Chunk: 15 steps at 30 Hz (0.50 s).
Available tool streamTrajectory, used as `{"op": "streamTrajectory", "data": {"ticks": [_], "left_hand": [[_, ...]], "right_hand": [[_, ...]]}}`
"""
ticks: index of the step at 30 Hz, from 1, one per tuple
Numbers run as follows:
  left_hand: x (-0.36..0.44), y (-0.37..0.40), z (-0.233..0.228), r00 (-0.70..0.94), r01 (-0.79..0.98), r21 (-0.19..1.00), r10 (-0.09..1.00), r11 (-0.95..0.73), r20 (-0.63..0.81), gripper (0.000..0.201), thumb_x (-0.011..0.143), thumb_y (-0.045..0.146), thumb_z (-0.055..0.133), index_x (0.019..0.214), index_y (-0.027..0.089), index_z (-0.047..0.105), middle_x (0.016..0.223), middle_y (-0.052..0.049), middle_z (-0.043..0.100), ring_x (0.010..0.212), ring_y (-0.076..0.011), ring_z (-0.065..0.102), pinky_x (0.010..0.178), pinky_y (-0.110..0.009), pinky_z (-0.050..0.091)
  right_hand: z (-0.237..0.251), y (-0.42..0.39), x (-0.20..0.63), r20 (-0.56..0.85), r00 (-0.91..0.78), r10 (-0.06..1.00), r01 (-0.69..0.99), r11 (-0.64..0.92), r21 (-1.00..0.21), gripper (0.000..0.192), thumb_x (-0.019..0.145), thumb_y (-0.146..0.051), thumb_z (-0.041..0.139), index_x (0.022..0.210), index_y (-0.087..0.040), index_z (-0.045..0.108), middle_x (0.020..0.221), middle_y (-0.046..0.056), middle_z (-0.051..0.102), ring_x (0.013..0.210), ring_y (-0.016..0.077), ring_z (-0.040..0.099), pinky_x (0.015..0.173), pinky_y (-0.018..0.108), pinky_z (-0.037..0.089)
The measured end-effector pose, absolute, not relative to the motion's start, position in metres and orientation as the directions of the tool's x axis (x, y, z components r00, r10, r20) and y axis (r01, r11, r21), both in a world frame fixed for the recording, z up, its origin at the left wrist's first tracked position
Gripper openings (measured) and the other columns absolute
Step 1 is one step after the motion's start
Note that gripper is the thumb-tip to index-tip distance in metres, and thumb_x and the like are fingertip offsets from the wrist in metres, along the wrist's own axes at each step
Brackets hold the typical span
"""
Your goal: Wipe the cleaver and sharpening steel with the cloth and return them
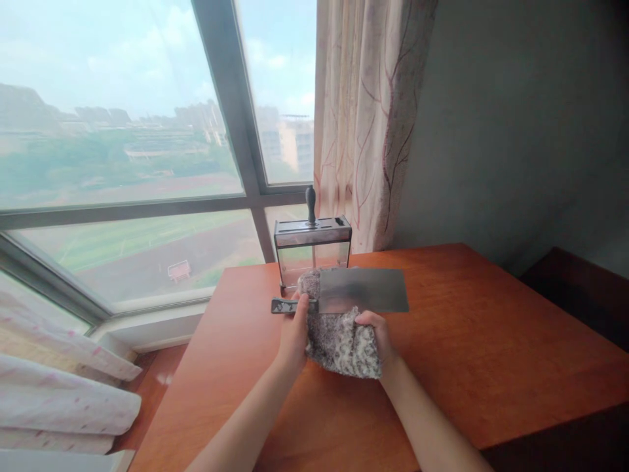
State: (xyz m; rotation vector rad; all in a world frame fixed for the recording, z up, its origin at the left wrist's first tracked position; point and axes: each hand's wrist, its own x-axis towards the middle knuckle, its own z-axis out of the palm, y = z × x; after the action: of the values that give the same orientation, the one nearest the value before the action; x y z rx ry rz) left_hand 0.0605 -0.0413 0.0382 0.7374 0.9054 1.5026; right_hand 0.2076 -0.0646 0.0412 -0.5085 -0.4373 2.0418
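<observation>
My left hand [293,331] grips the handle of a steel cleaver [363,290], whose broad blade points right, held flat-side toward me above the wooden table [491,341]. A speckled grey-and-white cloth [341,344] is held in my right hand [376,331]. The cloth lies against the blade's lower edge and wraps up behind it near the handle. Both hands hover over the middle of the table.
A metal and clear knife holder [312,249] with one dark handle [310,203] sticking up stands at the table's far edge by the window [122,164]. A patterned curtain [368,124] hangs behind it. Pink-dotted fabric [63,393] lies at lower left.
</observation>
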Motion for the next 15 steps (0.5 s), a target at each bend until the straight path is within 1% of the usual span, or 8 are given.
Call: {"op": "streamTrajectory", "data": {"ticks": [4, 7, 9, 10, 11, 12, 13, 15], "left_hand": [[0.055, -0.036, 0.041, -0.218, -0.462, 0.88, 0.976, -0.109, 0.007, 0.041, 0.072, 0.045, 0.072, 0.104, 0.018, 0.069, 0.099, -0.008, 0.071, 0.101, -0.0261, 0.063, 0.083, -0.033, 0.05], [0.053, -0.032, 0.039, -0.264, -0.428, 0.893, 0.964, -0.139, 0.024, 0.037, 0.075, 0.044, 0.069, 0.102, 0.019, 0.069, 0.101, -0.007, 0.07, 0.103, -0.0229, 0.061, 0.084, -0.029, 0.048], [0.049, -0.03, 0.039, -0.289, -0.411, 0.902, 0.957, -0.136, 0.013, 0.033, 0.077, 0.044, 0.067, 0.098, 0.019, 0.07, 0.099, -0.006, 0.069, 0.095, -0.0185, 0.062, 0.078, -0.025, 0.048], [0.046, -0.028, 0.039, -0.303, -0.415, 0.9, 0.953, -0.131, -0.001, 0.03, 0.077, 0.044, 0.066, 0.092, 0.018, 0.07, 0.092, -0.004, 0.068, 0.084, -0.015, 0.062, 0.07, -0.022, 0.048], [0.043, -0.027, 0.039, -0.314, -0.435, 0.892, 0.949, -0.127, -0.018, 0.028, 0.076, 0.044, 0.067, 0.084, 0.017, 0.068, 0.08, -0.002, 0.065, 0.07, -0.0109, 0.059, 0.06, -0.019, 0.045], [0.04, -0.025, 0.039, -0.316, -0.466, 0.876, 0.948, -0.121, -0.037, 0.027, 0.076, 0.043, 0.068, 0.076, 0.016, 0.064, 0.067, 0.001, 0.059, 0.056, -0.0071, 0.052, 0.05, -0.017, 0.04], [0.037, -0.023, 0.039, -0.308, -0.503, 0.856, 0.95, -0.116, -0.052, 0.029, 0.075, 0.043, 0.068, 0.07, 0.016, 0.059, 0.056, 0.005, 0.048, 0.045, -0.0046, 0.041, 0.043, -0.016, 0.032], [0.034, -0.021, 0.039, -0.274, -0.571, 0.815, 0.959, -0.098, -0.077, 0.033, 0.074, 0.042, 0.069, 0.065, 0.017, 0.05, 0.047, 0.011, 0.029, 0.037, -0.0031, 0.024, 0.036, -0.016, 0.02]], "right_hand": [[0.04, -0.063, 0.213, -0.195, -0.477, 0.857, -0.717, -0.508, -0.476, 0.017, 0.058, -0.027, 0.057, 0.068, -0.018, 0.067, 0.059, 0.007, 0.068, 0.065, 0.0272, 0.068, 0.062, 0.04, 0.056], [0.037, -0.059, 0.219, -0.187, -0.423, 0.887, -0.748, -0.458, -0.48, 0.019, 0.059, -0.028, 0.057, 0.069, -0.017, 0.068, 0.066, 0.009, 0.071, 0.067, 0.028, 0.069, 0.064, 0.041, 0.057], [0.037, -0.056, 0.225, -0.176, -0.333, 0.926, -0.793, -0.376, -0.48, 0.019, 0.06, -0.029, 0.057, 0.07, -0.017, 0.069, 0.069, 0.008, 0.072, 0.072, 0.028, 0.07, 0.068, 0.041, 0.057], [0.038, -0.054, 0.227, -0.165, -0.265, 0.95, -0.824, -0.312, -0.473, 0.017, 0.06, -0.028, 0.058, 0.068, -0.018, 0.069, 0.069, 0.007, 0.072, 0.075, 0.0275, 0.07, 0.071, 0.04, 0.057], [0.04, -0.054, 0.229, -0.152, -0.201, 0.968, -0.851, -0.25, -0.463, 0.014, 0.06, -0.027, 0.058, 0.067, -0.019, 0.068, 0.069, 0.006, 0.072, 0.077, 0.027, 0.07, 0.073, 0.04, 0.056], [0.043, -0.053, 0.23, -0.139, -0.15, 0.979, -0.87, -0.197, -0.452, 0.011, 0.061, -0.026, 0.059, 0.065, -0.021, 0.067, 0.07, 0.005, 0.072, 0.08, 0.0267, 0.07, 0.076, 0.039, 0.056], [0.045, -0.053, 0.231, -0.124, -0.12, 0.985, -0.881, -0.163, -0.444, 0.008, 0.061, -0.026, 0.059, 0.064, -0.022, 0.066, 0.071, 0.005, 0.072, 0.082, 0.027, 0.07, 0.077, 0.04, 0.056], [0.051, -0.054, 0.232, -0.091, -0.12, 0.989, -0.881, -0.149, -0.45, 0.009, 0.063, -0.029, 0.06, 0.065, -0.023, 0.066, 0.076, 0.006, 0.073, 0.086, 0.0286, 0.069, 0.08, 0.043, 0.055]]}}
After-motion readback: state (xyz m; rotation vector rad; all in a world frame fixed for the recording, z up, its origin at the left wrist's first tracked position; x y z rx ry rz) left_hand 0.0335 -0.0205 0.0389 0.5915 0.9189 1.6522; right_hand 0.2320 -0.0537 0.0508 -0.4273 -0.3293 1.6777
